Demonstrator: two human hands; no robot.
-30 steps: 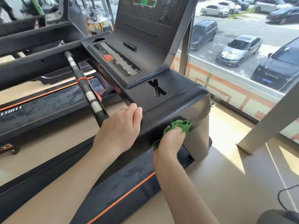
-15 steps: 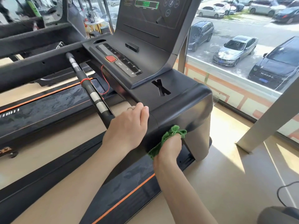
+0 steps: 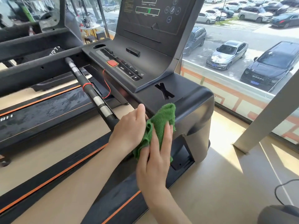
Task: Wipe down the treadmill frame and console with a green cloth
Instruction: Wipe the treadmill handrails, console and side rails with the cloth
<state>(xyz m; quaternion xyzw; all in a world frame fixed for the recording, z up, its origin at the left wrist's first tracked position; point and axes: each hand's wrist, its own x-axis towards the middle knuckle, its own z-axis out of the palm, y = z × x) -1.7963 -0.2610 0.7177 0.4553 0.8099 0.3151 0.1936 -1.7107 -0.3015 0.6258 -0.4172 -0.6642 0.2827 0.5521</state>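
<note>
The black treadmill frame (image 3: pixel 199 101) carries the console (image 3: pixel 150 18) and a control panel with a red button (image 3: pixel 112 63). A crumpled green cloth (image 3: pixel 163 118) lies over the frame's near rounded edge, its frayed top standing up. My right hand (image 3: pixel 153 160) lies on the cloth with straight fingers and presses it against the frame; its thumb is hidden. My left hand (image 3: pixel 129 126) rests on the frame edge just left of the cloth, thumb up. The cloth covers its fingertips.
A black handlebar (image 3: pixel 95 97) with silver bands and a red cord slants down to my left hand. Treadmill belts with orange stripes (image 3: pixel 48 110) run on the left. A window (image 3: pixel 242 54) over parked cars and a slanted white pillar (image 3: pixel 271 115) stand on the right.
My right hand has brought the cloth up from the frame's side face to its top edge, next to my left hand, and its fingers have flattened. The left hand has stayed put.
</note>
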